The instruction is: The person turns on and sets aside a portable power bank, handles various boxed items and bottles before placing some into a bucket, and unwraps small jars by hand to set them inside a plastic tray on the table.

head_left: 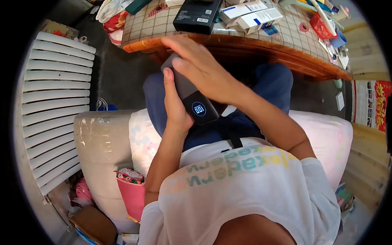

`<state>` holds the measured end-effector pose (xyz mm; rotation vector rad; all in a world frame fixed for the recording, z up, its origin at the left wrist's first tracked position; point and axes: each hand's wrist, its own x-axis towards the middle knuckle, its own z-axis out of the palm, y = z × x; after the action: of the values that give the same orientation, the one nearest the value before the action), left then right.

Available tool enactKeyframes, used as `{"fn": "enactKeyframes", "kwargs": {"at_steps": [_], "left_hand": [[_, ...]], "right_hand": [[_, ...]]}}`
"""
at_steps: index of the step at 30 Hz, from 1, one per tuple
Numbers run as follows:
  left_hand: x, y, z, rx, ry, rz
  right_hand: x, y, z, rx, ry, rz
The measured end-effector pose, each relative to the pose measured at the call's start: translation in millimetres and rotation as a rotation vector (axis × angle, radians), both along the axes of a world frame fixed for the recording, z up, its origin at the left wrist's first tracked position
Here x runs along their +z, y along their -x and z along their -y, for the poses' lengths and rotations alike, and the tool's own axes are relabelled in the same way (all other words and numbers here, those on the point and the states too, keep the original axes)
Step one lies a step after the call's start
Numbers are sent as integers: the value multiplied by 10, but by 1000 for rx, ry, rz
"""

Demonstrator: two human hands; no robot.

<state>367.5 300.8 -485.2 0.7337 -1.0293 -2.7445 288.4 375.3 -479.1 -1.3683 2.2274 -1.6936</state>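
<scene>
1. Just above the dark blue trousers (pixel 156 90), look, a dark grey, oblong, smooth-cased block (pixel 184 85), its round lit display (pixel 199 109) at the near end.
2. Long axis: slanting from that near-right end away to the far left.
3. Left-hand grip (pixel 177 108) is holding it, thumb laid along the left edge.
4. Right-hand grip (pixel 206 75) lies over the right side and far end, fingers outstretched, not wrapped; how firmly it touches, I can't tell.
5. Beyond both: the checked tabletop (pixel 151 28), with its black rectangular box (pixel 196 16).
</scene>
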Motion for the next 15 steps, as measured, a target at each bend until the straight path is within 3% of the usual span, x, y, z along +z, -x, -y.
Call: {"fn": "enactKeyframes", "kwargs": {"at_steps": [6,8,10,13,15], "left_hand": [[-43,-9,58,-91,-78,69],[-147,-47,91,-188,-192,-12],[-167,-72,72,-221,-236,-128],[-29,-39,89,-128,-162,-188],[-6,58,76,56,20,-118]], "right_hand": [[-216,347,121,-20,103,-24],[-408,468,82,-115,120,-51],[-716,617,-35,-332,-80,25],[-439,266,-288,-163,235,740],[-527,65,-229,66,210,764]]}}
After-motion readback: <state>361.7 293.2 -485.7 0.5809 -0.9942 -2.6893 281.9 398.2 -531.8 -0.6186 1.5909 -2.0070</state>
